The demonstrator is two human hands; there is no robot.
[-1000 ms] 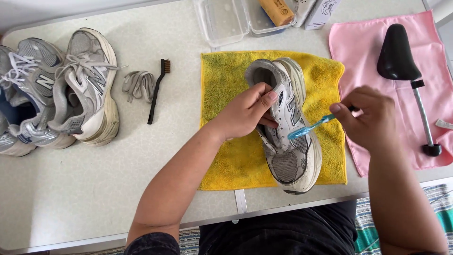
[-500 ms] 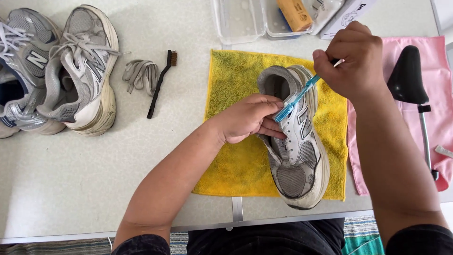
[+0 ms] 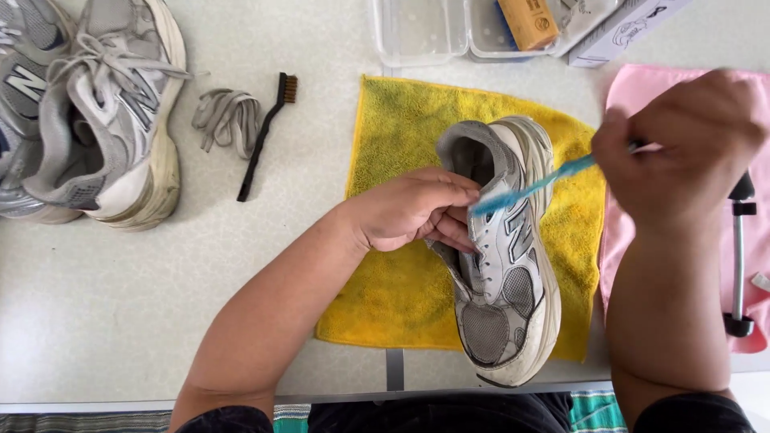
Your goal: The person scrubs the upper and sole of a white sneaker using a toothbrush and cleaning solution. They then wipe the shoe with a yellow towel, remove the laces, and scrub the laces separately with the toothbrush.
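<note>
One scuffed grey sneaker, laceless, clasped by left hand; right hand pinches blue toothbrush.

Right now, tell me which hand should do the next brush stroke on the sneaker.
Right. The right hand already grips the blue toothbrush, bristles near the sneaker; the left hand steadies it.
</note>
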